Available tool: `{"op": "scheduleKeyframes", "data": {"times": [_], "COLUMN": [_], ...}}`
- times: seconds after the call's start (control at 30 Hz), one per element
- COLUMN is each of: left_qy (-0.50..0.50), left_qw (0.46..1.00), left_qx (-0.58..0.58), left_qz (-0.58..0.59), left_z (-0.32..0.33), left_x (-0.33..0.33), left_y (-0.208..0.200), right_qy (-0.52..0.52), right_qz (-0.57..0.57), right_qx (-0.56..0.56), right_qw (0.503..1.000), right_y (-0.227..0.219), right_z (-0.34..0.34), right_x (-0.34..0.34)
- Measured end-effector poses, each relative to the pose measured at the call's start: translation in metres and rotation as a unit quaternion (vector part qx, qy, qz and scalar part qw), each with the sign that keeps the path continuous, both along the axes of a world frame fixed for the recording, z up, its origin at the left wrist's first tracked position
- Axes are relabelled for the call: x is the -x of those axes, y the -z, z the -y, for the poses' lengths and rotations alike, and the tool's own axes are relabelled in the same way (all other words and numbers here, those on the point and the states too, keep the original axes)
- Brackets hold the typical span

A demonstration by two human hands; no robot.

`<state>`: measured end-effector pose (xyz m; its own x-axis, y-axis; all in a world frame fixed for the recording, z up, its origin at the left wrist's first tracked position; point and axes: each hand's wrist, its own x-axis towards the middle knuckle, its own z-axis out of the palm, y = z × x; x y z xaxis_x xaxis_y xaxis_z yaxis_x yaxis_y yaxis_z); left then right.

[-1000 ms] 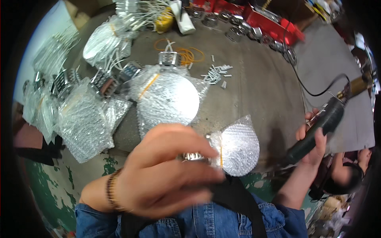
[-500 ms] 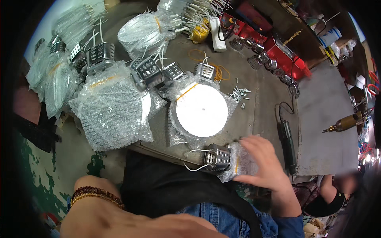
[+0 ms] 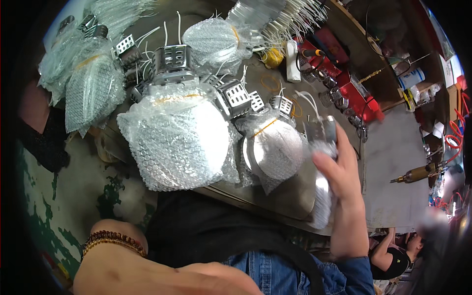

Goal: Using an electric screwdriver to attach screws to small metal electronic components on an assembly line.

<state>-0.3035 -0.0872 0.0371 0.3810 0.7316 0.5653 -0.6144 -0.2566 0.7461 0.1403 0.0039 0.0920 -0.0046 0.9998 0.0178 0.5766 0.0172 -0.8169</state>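
Note:
In my right hand [image 3: 342,169] is a flat bubble-wrapped fitting [image 3: 322,204], its slotted metal housing and white wires pointing up. My fingers are closed around it near the housing, and motion blurs it. Left of it, on the bench, lies a round bubble-wrapped disc fitting [image 3: 280,150] with the same kind of slotted housing. A larger bubble-wrapped fitting [image 3: 174,140] sits further left, partly overhanging the bench edge. My left hand [image 3: 123,230], with beaded bracelets at the wrist, is bent down at the lower left; its fingers are hidden.
More wrapped fittings [image 3: 96,86] crowd the far left, and another [image 3: 211,42] lies at the back. Red bins [image 3: 356,98] stand at the back right beside loose metal housings. A power screwdriver [image 3: 415,174] hangs over a grey board [image 3: 393,196]. Another person [image 3: 393,258] is at the right.
My right hand has lifted the wrapped fitting from the bench's front edge and turned its housing upward. The view has shifted, moving the bench items. My left hand stays low.

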Motion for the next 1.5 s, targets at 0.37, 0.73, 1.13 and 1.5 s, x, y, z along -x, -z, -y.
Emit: {"op": "scheduleKeyframes", "data": {"times": [0.37, 0.73, 1.13, 1.5], "left_qy": [0.018, -0.003, -0.133, -0.104], "left_qw": [0.990, 0.993, 0.989, 0.992], "left_qx": [0.061, 0.067, 0.056, 0.067], "left_qz": [0.126, 0.099, 0.012, -0.039], "left_z": [-0.064, -0.095, -0.104, -0.105], "left_x": [-0.040, -0.024, -0.020, -0.022], "left_y": [-0.022, 0.018, 0.021, 0.006], "right_qy": [0.018, -0.238, -0.228, -0.077], "right_qz": [0.315, 0.211, 0.233, 0.409], "right_qx": [-0.111, 0.032, -0.067, -0.182], "right_qw": [0.942, 0.948, 0.943, 0.891], "right_y": [0.053, 0.019, 0.037, 0.000], "right_z": [-0.078, -0.129, -0.134, -0.267], "right_x": [0.052, 0.018, -0.009, 0.136]}}
